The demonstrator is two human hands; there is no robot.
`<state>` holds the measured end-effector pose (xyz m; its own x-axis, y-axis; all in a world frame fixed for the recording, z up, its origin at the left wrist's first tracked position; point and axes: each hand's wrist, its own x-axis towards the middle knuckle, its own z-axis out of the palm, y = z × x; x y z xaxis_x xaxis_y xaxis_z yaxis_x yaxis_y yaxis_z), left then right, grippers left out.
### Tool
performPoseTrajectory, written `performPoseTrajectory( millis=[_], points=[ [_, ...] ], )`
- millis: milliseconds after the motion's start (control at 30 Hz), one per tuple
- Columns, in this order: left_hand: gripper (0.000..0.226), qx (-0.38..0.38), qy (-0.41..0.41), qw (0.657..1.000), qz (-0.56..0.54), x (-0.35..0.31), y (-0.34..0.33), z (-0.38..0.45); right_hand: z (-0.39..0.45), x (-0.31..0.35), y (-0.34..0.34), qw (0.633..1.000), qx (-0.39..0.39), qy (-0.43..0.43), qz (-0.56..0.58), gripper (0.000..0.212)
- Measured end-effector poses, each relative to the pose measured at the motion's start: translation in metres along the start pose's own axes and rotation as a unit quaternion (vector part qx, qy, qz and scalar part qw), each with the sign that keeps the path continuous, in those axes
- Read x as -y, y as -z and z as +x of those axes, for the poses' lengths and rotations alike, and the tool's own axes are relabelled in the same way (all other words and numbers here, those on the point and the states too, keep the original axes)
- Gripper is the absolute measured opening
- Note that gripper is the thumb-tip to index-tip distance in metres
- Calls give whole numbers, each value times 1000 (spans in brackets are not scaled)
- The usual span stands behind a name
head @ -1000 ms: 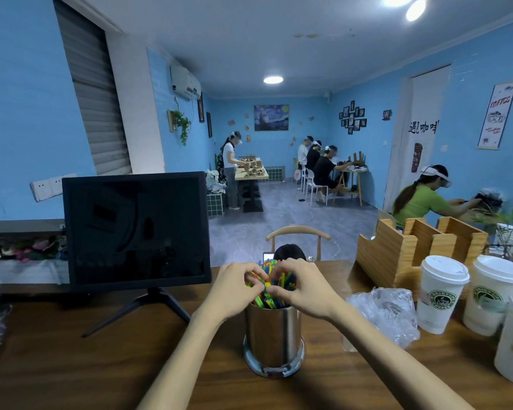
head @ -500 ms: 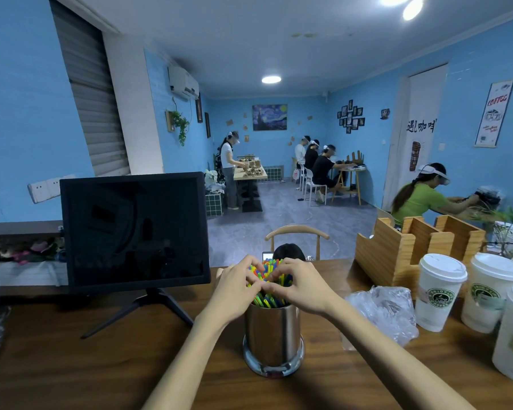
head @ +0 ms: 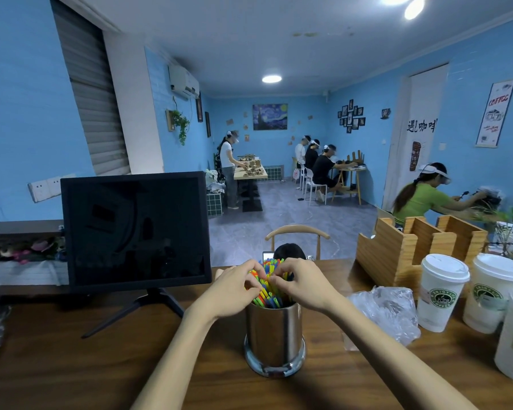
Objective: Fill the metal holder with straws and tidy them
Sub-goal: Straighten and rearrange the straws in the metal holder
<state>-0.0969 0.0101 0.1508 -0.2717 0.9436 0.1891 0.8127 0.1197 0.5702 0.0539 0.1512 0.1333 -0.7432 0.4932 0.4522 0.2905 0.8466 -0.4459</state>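
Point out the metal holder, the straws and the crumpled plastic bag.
metal holder (head: 274, 332), head view: front of its shiny wall.
straws (head: 268, 292), head view: middle of the coloured bundle between the hands.
plastic bag (head: 387, 312), head view: its crumpled middle.

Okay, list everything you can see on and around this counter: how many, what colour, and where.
metal holder: one, shiny steel, centre of the wooden counter.
straws: a bundle, too many to count, green, yellow, blue, orange, standing in the holder.
monitor: one, black, screen off, on a tripod stand left of the holder.
plastic bag: one, clear, crumpled, right of the holder.
lidded paper cups: at least four, white with green logos, far right.
wooden organiser: one, light wood, behind the cups.
chair: one, wooden, beyond the counter.
people in headsets: five, at tables in the blue-walled room.
left hand: fingers curled round the straws' left side.
right hand: fingers curled round their right side.
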Motion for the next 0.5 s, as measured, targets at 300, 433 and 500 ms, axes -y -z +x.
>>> performPoseTrajectory(
  millis=[300, 433, 500],
  points=[
    [9, -57, -38, 998, -7, 5, -5, -2, -3, -2, 1, 1000, 7, 1, 14, 24],
    [9, -63, -53, 996, 20, 1, -4, -4, -4, -1, 1, 1000, 6, 0, 14, 26],
    [12, -72, -48, 995, 51, 1, -8, -4, -4, 0, 1, 1000, 5, 0, 16, 25]
  ],
)
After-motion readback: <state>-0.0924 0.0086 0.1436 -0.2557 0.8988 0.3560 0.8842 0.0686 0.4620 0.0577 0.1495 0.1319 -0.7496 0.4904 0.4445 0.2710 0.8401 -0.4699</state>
